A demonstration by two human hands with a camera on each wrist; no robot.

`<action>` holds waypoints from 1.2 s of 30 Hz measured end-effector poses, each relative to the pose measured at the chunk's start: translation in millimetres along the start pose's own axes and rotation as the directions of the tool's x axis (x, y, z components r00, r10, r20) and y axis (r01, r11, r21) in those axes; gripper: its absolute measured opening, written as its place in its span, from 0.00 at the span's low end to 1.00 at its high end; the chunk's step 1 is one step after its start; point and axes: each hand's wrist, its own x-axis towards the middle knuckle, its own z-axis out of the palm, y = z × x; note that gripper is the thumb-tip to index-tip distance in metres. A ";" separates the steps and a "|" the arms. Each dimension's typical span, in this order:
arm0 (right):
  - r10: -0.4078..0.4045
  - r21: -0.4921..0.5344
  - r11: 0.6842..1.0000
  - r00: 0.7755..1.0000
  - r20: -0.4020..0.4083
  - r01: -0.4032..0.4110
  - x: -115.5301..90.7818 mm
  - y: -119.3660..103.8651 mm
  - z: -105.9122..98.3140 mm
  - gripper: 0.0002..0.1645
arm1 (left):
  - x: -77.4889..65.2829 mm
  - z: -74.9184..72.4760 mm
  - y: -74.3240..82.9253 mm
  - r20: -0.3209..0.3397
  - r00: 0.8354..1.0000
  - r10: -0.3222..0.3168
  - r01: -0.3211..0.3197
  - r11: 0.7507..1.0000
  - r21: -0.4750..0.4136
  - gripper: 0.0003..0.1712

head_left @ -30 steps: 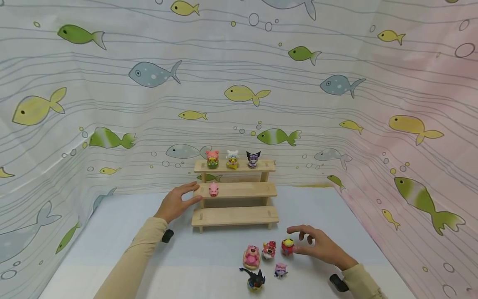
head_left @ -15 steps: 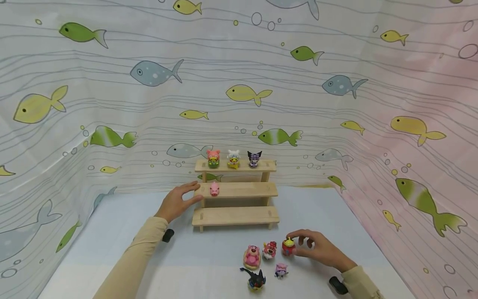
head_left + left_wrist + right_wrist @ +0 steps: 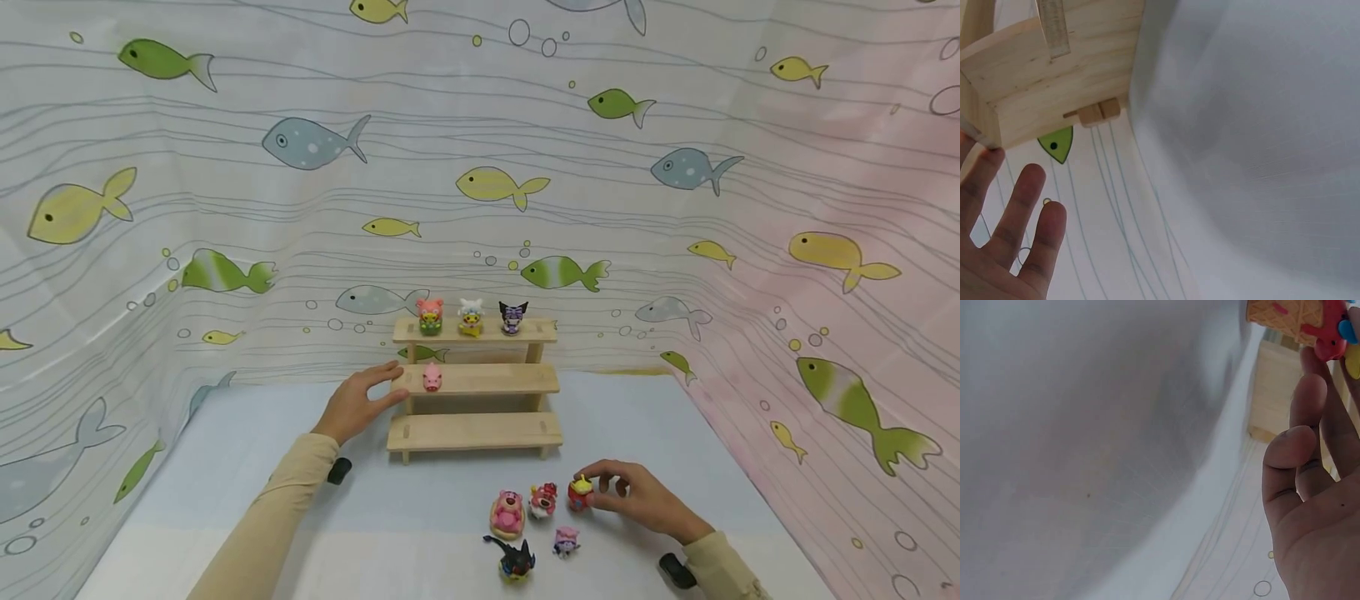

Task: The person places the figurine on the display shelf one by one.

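At the left end of a three-tier wooden display stand (image 3: 480,379), my left hand (image 3: 358,407) holds the middle board, index finger at its back and thumb at its front. In the left wrist view the other fingers (image 3: 1019,203) stretch out beside the wood. My right hand (image 3: 643,500) pinches a small figurine (image 3: 579,494) with a red body and yellow top between thumb and index finger. Its waffle-patterned base (image 3: 1282,317) shows in the right wrist view. Near it stand a pink bear figurine (image 3: 507,514), a red-and-white figurine (image 3: 542,501) and a small pink-and-purple figurine (image 3: 566,542).
A black-winged figurine (image 3: 515,561) is nearest the front. On the top board are a pink-hooded figurine (image 3: 431,318), a white-hooded figurine (image 3: 471,319) and a black-and-purple figurine (image 3: 512,318). A pink pig figurine (image 3: 432,377) sits on the middle board. Fish-print sheeting surrounds the table.
My right index finger has come down onto the red figurine, so that it is now pinched against the thumb. The left hand stays at the stand. The head view has shifted slightly.
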 end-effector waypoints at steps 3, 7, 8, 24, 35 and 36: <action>0.012 0.004 1.000 1.000 0.001 -0.012 0.6 1.2 -0.3 0.18 | 0.5 0.4 -0.2 -0.006 1.000 0.006 -0.006 1.000 0.002 0.35; 0.016 0.004 1.000 1.000 0.002 -0.016 -0.2 1.6 -0.8 0.19 | 0.5 0.7 -0.4 -0.009 1.000 0.011 -0.011 1.000 0.000 0.35; 0.015 0.007 1.000 1.000 0.005 -0.015 -0.6 1.6 -0.9 0.20 | 0.4 0.8 -0.5 -0.007 1.000 0.011 -0.011 1.000 0.001 0.36; 0.019 -0.048 0.999 1.000 -0.011 -0.019 0.4 -0.1 1.6 0.23 | -0.5 0.3 0.9 -0.006 1.000 -0.006 0.006 1.000 -0.019 0.36; 0.024 -0.084 0.996 0.998 -0.062 -0.029 4.2 -3.1 4.4 0.22 | 1.1 -1.8 0.9 -0.008 1.000 0.002 -0.002 1.000 -0.021 0.34; 0.020 -0.081 0.996 0.998 -0.067 -0.025 4.5 -3.2 4.3 0.21 | 1.3 -2.0 1.0 -0.007 1.000 0.002 -0.002 1.000 -0.024 0.34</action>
